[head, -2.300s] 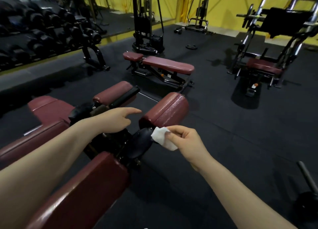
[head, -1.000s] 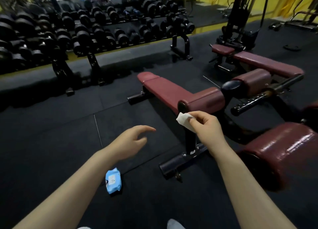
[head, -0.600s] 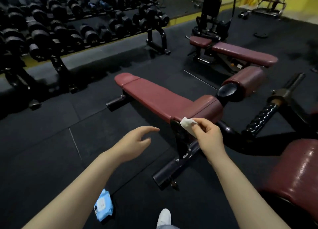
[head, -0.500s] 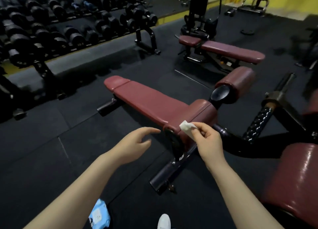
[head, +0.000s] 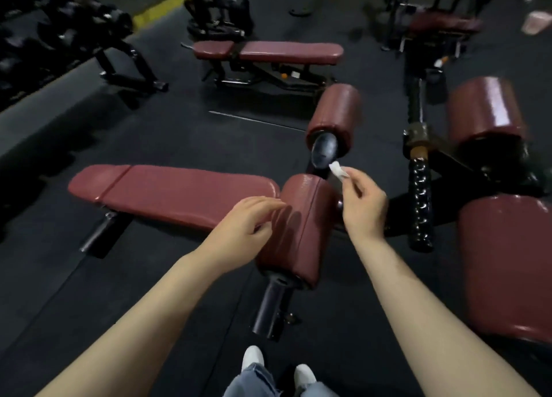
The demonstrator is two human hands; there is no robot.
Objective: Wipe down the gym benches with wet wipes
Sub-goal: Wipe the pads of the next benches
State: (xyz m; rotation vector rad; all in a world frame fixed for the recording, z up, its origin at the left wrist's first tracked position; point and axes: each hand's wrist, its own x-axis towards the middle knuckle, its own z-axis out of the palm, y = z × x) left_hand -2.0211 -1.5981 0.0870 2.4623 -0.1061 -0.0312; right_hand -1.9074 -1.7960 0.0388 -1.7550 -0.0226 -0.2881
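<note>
The bench (head: 173, 192) is the landmark here: a long maroon pad lying flat, its long axis running left to right across the view, the narrow head section at the far left and the foot end toward the person. Nothing on its surface tells wiped from unwiped; no streaks or wet sheen can be made out, so how much of it is done is a guess. By the look of things, the flat pad still awaits a pass, since the wipe is not on it.

At the bench's right end sits the near roller (head: 298, 229), a padded cylinder lying crosswise to the bench, its axis running from the person's feet away toward the upper right. Beyond it, further from the bench, is the far roller (head: 334, 119), on much the same line, black cap facing the camera. A second bench (head: 289, 52) stands well behind the first, parallel to it, with no hand near it; that one likely remains to do.

The left hand (head: 245, 226) hovers at the joint between bench and near roller, fingers loosely bent and holding nothing; whether it touches the pad is unclear. The right hand (head: 361, 205) is raised just right of the near roller, thumb and fingertips pinching the wipe (head: 337, 169).

The wipe is a small crumpled white wad, held in the air between the two rollers, just below the far roller's cap.
</note>
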